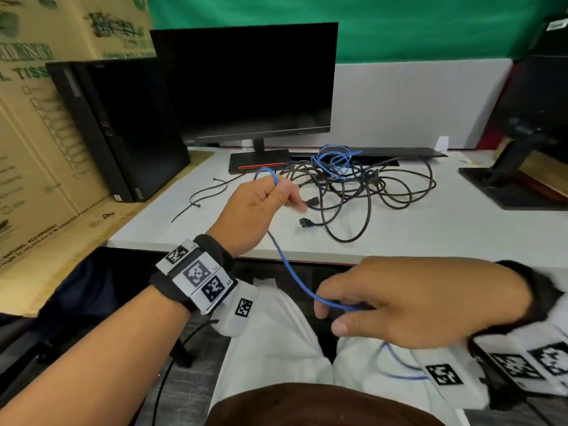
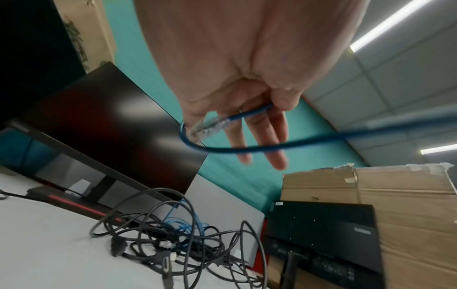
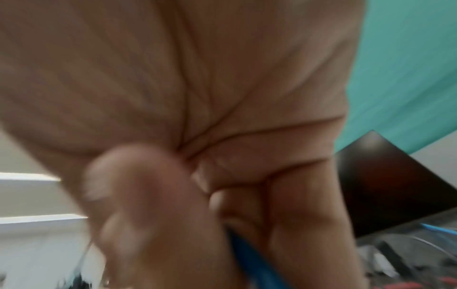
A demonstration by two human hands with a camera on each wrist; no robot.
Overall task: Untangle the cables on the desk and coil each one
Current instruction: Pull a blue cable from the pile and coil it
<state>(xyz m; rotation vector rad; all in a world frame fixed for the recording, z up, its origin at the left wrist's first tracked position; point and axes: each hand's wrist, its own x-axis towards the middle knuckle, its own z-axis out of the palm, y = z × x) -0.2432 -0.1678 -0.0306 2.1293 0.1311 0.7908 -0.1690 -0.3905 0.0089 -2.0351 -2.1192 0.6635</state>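
Note:
A blue network cable (image 1: pixel 290 267) runs from my left hand (image 1: pixel 261 204) down to my right hand (image 1: pixel 399 302). The left hand, raised over the desk's front edge, holds the cable (image 2: pixel 247 115) near its clear plug (image 2: pixel 207 125) between thumb and fingers, with a small loop beside it. My right hand, below the desk edge over my lap, grips the cable (image 3: pixel 249 256) with curled fingers; more blue cable trails past it. A tangle of black cables (image 1: pixel 362 186) with another blue cable (image 1: pixel 335 158) lies on the white desk (image 1: pixel 445 229).
A dark monitor (image 1: pixel 255 84) stands behind the tangle, a black PC tower (image 1: pixel 123 130) at the left with cardboard boxes (image 1: pixel 37 118) beyond. A second monitor's stand (image 1: pixel 516 176) is at the right. Black cable ties (image 1: pixel 199 195) lie left of the tangle.

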